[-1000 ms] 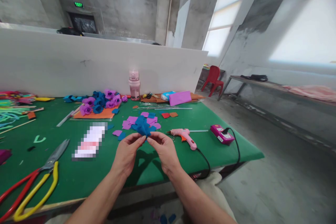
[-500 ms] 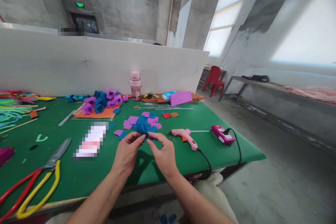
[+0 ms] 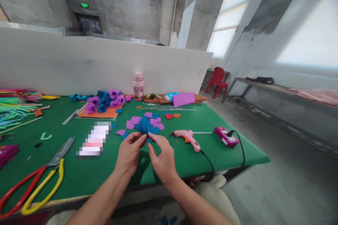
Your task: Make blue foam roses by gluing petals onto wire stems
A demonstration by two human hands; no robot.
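Note:
Between my hands is a blue paper flower [image 3: 143, 126] with its petals facing up and away from me. My left hand [image 3: 130, 151] is closed, thumb and fingertips pinching the base of the flower. On the other side, my right hand [image 3: 163, 156] has its index fingertip against the flower's base, while its thumb stands apart below. Loose purple paper petals [image 3: 156, 121] and blue pieces lie on the green table just behind the flower. To the right of my right hand rests a pink glue gun [image 3: 188, 137] with a clear glue stick in its back.
Finished purple and blue flowers [image 3: 105, 100] lie on orange paper at the back left. Large scissors [image 3: 54, 163] with red and yellow handles rest at the left. A pink bottle [image 3: 138, 86] stands by the white partition [image 3: 111, 59]. A purple power strip [image 3: 225, 137] sits near the right edge.
My right thumb has come away from the flower's base and the fingers have spread a little. My left hand keeps its pinch. The view has shifted slightly.

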